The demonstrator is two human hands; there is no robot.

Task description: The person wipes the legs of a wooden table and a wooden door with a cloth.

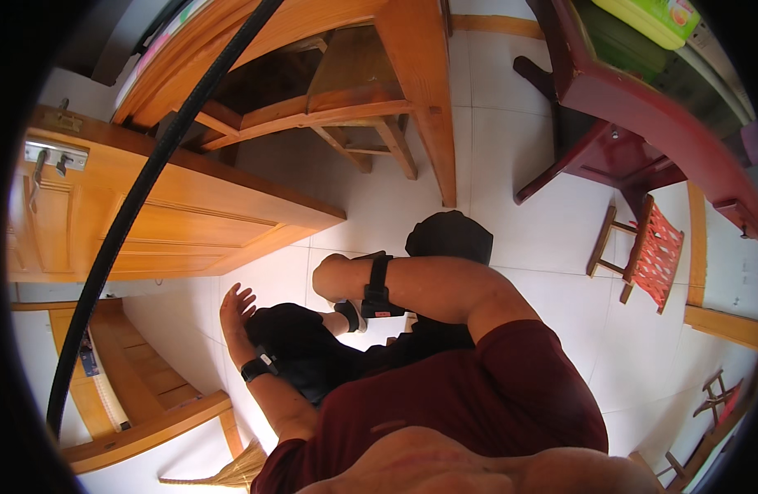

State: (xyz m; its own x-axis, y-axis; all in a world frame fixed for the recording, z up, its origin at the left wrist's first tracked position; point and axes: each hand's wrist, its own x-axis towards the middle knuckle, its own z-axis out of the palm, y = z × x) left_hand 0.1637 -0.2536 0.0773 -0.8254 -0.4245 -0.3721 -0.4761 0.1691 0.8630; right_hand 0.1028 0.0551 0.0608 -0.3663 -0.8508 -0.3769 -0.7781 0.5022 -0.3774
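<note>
My left hand [235, 307] is beside my left knee [283, 324], in black cloth, with its fingers apart and nothing seen in it. A black strap with a small device [259, 367] circles that wrist. My right hand [334, 276] extends across in front of me over the tiled floor [533, 247]. Its fingers are bent away from view, so I cannot tell whether it holds anything. Another black strap with a device [379, 290] is around the right forearm. Beyond this arm rises my right knee [450, 234]. A shoe [355, 320] shows below, between the arms.
At left stands a wooden door [187, 222] with a metal handle [38, 170]. Ahead, a wooden table [416, 80] has a stool [354, 68] beneath it. At right are a dark red table [657, 117] and a folding stool with red webbing [660, 256]. A straw broom [230, 472] lies lower left.
</note>
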